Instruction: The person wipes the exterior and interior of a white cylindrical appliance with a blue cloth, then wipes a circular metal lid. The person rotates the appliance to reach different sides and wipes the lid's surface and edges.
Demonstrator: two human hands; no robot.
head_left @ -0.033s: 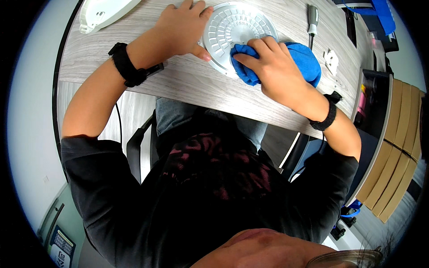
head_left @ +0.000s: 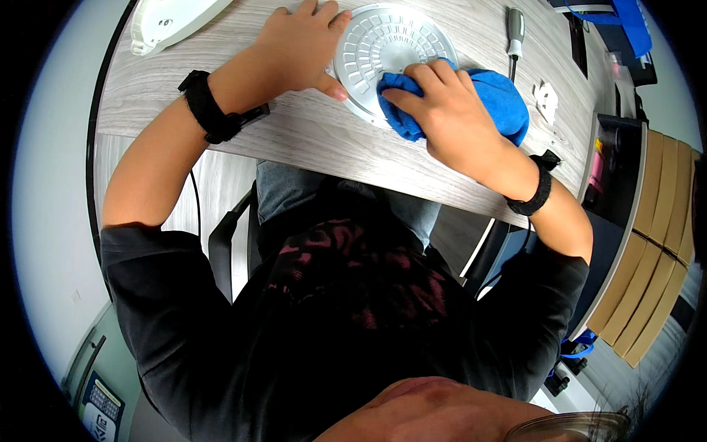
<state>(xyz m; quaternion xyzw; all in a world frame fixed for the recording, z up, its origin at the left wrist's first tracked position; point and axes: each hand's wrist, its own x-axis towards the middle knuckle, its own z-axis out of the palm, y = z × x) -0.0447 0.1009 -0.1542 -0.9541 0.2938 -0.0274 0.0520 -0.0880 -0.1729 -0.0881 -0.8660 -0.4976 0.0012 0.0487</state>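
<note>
A round silvery metal disc [head_left: 359,68] with rings of stamped slots lies flat on the table. My left hand [head_left: 298,50] rests at its left edge, fingers spread, with the thumb and a fingertip at the rim. Bunched under the fingers of my right hand [head_left: 453,107] is a blue cloth [head_left: 497,99]. Its near fold presses on the disc's lower right part, and the rest trails onto the table to the right. The cloth and that hand hide part of the disc.
A screwdriver [head_left: 516,33] with a grey handle lies right of the disc, above a small white part [head_left: 546,102]. At the far left sits a white shallow cover [head_left: 173,22]. Cardboard boxes [head_left: 641,243] stand beyond the table's right side, beside a dark open compartment [head_left: 615,166].
My right hand and the fold of blue cloth under it have shifted very slightly left. The left hand and the disc stay where they were.
</note>
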